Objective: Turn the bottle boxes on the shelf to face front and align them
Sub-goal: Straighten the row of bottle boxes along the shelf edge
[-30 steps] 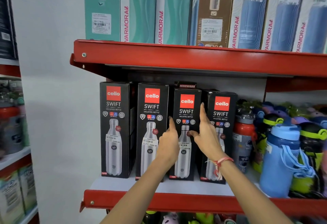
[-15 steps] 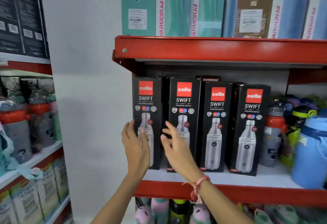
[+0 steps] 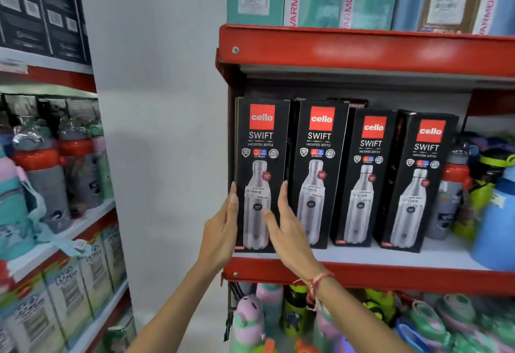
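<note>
Several black Cello Swift bottle boxes stand upright in a row on the red shelf (image 3: 390, 273), fronts toward me. The leftmost box (image 3: 260, 140) sits at the shelf's left end, slightly forward of the others. My left hand (image 3: 221, 230) presses flat on its left edge and my right hand (image 3: 288, 227) on its right edge, so the box is clamped between both palms. The second box (image 3: 320, 157) stands right beside it. The third box (image 3: 367, 185) and the fourth box (image 3: 418, 185) stand further right, set a little back.
Loose plastic bottles (image 3: 490, 185) crowd the shelf to the right of the boxes. Above, a red shelf edge (image 3: 362, 49) carries teal and blue cartons. A second rack (image 3: 55, 213) with bottles stands at the left. More bottles fill the shelf below.
My hands moved left along the row, from the third box past the second to the leftmost box, and now grip its two sides. The view shifted left with them.
</note>
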The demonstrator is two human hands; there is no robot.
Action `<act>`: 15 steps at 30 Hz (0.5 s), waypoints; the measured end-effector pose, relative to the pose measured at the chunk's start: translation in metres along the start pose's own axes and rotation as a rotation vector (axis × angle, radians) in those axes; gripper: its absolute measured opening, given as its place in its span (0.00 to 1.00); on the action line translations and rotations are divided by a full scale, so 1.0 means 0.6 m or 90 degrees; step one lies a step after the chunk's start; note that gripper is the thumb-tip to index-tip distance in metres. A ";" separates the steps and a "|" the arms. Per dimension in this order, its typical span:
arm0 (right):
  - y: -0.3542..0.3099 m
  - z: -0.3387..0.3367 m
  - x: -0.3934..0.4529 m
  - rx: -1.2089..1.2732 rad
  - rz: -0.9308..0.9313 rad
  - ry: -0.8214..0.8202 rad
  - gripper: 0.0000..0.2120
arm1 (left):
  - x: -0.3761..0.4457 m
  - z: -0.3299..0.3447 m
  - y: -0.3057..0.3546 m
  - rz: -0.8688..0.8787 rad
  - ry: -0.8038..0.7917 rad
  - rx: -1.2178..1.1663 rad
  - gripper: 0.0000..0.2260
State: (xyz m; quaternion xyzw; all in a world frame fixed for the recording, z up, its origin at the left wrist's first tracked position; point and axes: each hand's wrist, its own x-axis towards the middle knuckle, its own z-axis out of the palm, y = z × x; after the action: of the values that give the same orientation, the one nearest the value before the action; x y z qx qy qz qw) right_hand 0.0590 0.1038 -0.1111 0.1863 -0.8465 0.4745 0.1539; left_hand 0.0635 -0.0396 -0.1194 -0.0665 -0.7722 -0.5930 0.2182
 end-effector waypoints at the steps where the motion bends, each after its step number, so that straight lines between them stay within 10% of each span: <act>1: -0.003 -0.005 -0.010 -0.003 -0.007 -0.004 0.32 | -0.009 -0.004 -0.001 0.005 -0.002 -0.004 0.21; 11: -0.004 -0.025 -0.051 -0.024 -0.053 -0.011 0.32 | -0.062 -0.002 0.021 0.038 0.033 0.017 0.18; 15: 0.006 -0.045 -0.048 -0.041 -0.069 0.098 0.29 | -0.073 0.032 0.040 0.144 0.241 0.125 0.18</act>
State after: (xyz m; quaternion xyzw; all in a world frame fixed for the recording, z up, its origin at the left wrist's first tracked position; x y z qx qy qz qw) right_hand 0.0847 0.1340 -0.1127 0.1898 -0.8358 0.4505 0.2498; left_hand 0.1063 -0.0080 -0.1202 -0.0182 -0.7591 -0.4888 0.4296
